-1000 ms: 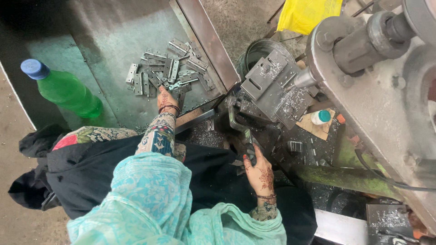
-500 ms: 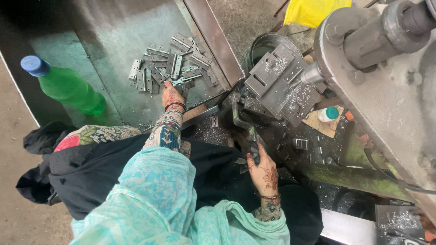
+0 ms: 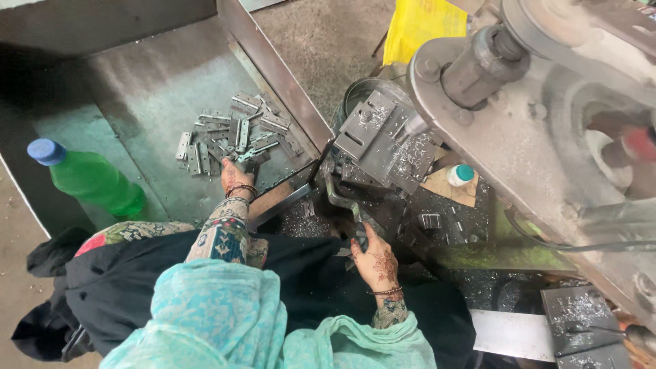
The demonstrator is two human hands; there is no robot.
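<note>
Above, the left hand (image 3: 236, 179) reaches into a pile of metal plates (image 3: 232, 133) on the tray (image 3: 137, 89), fingers closing on one plate. Right hand (image 3: 376, 260) grips the press lever (image 3: 342, 201), below the plates.

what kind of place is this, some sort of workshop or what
Most likely a small metalworking shop. A heavy, grimy press-type machine fills the right side, a pile of small flat metal plates lies in a steel tray, and metal shavings cover the machine bed. The left hand reaches into the plates.
</note>
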